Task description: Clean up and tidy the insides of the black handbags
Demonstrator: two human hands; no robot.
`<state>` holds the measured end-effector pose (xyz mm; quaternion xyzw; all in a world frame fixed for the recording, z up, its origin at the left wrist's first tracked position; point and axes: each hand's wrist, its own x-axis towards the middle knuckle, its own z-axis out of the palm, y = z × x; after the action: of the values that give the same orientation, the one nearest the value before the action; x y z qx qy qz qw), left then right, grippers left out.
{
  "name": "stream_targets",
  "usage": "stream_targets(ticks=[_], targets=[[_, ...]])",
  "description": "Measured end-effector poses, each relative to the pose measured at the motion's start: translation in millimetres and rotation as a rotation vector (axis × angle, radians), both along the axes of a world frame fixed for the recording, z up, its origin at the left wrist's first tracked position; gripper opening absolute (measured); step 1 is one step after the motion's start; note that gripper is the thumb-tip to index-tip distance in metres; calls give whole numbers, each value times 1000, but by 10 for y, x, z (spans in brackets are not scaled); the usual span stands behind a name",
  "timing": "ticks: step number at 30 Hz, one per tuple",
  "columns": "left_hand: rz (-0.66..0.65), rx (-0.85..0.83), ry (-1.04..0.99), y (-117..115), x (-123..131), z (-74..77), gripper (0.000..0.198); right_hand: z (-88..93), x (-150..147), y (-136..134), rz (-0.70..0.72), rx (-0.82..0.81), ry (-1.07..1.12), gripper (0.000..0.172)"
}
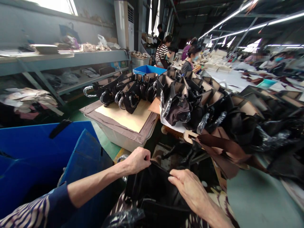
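Observation:
A black handbag [159, 186] lies open on my lap, its mouth turned up toward me. Pinched at the bag's far rim on the left is my left hand [137, 161], fingers curled closed. My right hand [186, 186] grips the same rim farther right, thumb and fingertips pressed together on the edge. A plastic-wrapped handle [125, 217] shows at the bag's near left side. The inside of the bag is too dark to make out.
Rows of black bags [171, 104] with plastic-wrapped handles stand ahead and right. A cloth-covered bin [123, 139] sits in front, blue boxes [47, 139] at left. Brown straps [220, 145] hang over the right side. Several people work farther back near a long shelf [95, 57].

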<state>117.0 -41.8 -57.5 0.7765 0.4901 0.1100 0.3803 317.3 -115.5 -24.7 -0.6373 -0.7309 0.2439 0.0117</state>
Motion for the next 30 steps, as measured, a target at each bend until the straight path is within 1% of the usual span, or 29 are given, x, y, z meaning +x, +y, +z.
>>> stream_targets(ticks=[3, 7, 10, 13, 15, 17, 20, 24, 25, 27, 28, 30], targets=[[40, -26, -3, 22, -1, 1, 5, -10, 17, 4, -16, -13, 39, 28], [75, -8, -73, 33, -5, -55, 12, -38, 59, 2, -32, -29, 83, 30], [21, -56, -183, 26, 1, -55, 13, -59, 85, 10, -19, -36, 65, 31], [-31, -130, -292, 0, 8, -10, 27, -69, 74, 23, 5, -6, -43, 32], [-20, -155, -305, -26, 15, 18, 28, -65, 31, 42, 17, 41, -144, 29], [-1, -173, -308, -55, 29, 21, 26, -51, -44, 78, 37, 65, -180, 24], [12, -190, -328, -89, 65, -38, 24, -32, -196, 163, 86, 54, -113, 20], [48, -188, -342, -76, 92, -129, 22, -60, -349, 271, 123, 48, -53, 19], [45, -205, -346, -56, 79, -126, 21, -72, -365, 288, 120, 45, -41, 19], [-1, -255, -361, 1, 13, -83, 22, -93, -376, 310, 97, 38, -13, 18], [-34, -267, -360, 32, -39, -50, 27, -98, -375, 317, 83, 33, 1, 19], [-83, -263, -317, 84, -161, 7, 43, -101, -371, 325, 66, 21, 21, 22]])
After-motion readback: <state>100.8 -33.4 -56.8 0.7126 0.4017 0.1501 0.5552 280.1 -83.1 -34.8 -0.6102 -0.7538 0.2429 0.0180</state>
